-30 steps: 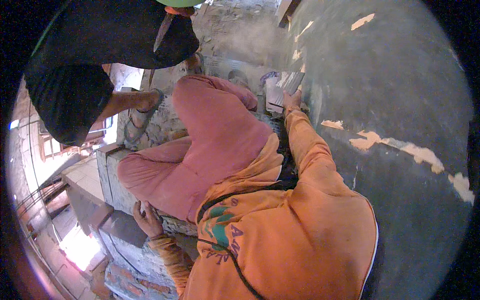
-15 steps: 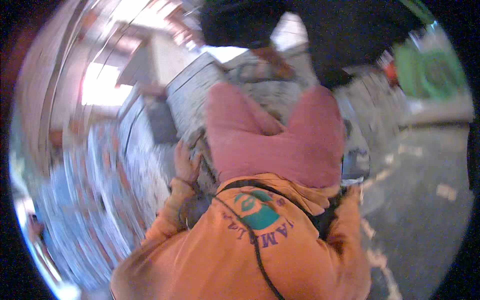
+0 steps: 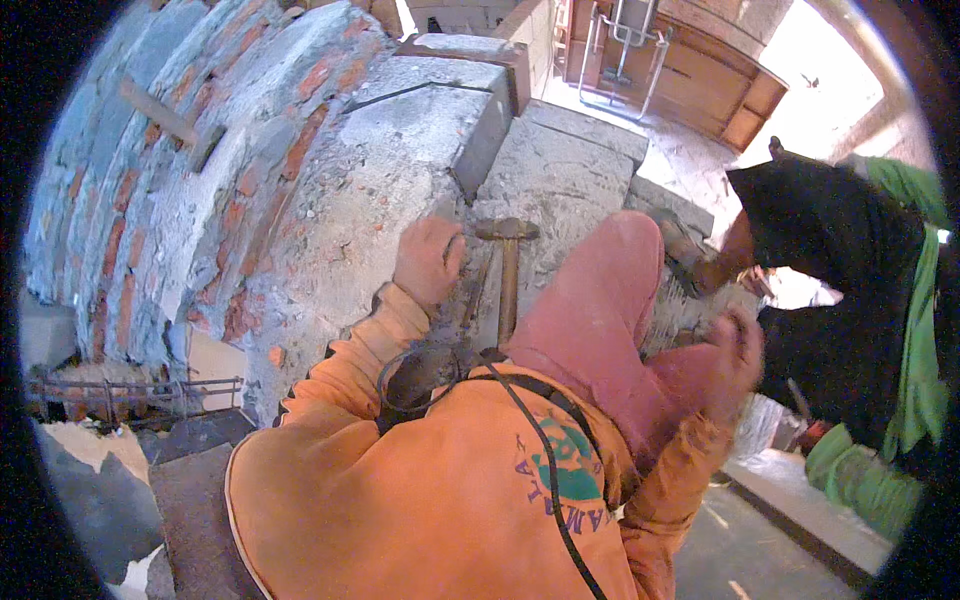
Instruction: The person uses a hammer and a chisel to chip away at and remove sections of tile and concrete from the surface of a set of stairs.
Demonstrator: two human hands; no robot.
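My left hand [image 3: 430, 260] rests on the rough masonry [image 3: 350, 210], its fingers curled under; what they hold, if anything, is hidden. Just right of it lies a hammer [image 3: 508, 260] with a wooden handle and a dark metal head, its head pointing away from me. Between hand and hammer a thin, dusty rod [image 3: 477, 293] lies on the stone. My right hand [image 3: 735, 365] is raised beside my bent right knee. Its fingers are slightly bent and apart, with nothing visible in them.
Another hammer [image 3: 165, 115] lies on broken brickwork at the far left. Close on my right is a co-worker in dark clothes [image 3: 830, 270] with green cloth. Rebar [image 3: 140, 392] sticks out at the lower left. A wooden panel [image 3: 690, 75] stands at the back.
The view has swung round to the left, bringing the hammer and brickwork into clear sight. My right hand has risen from beside my hip. My left hand's fingers are now curled.
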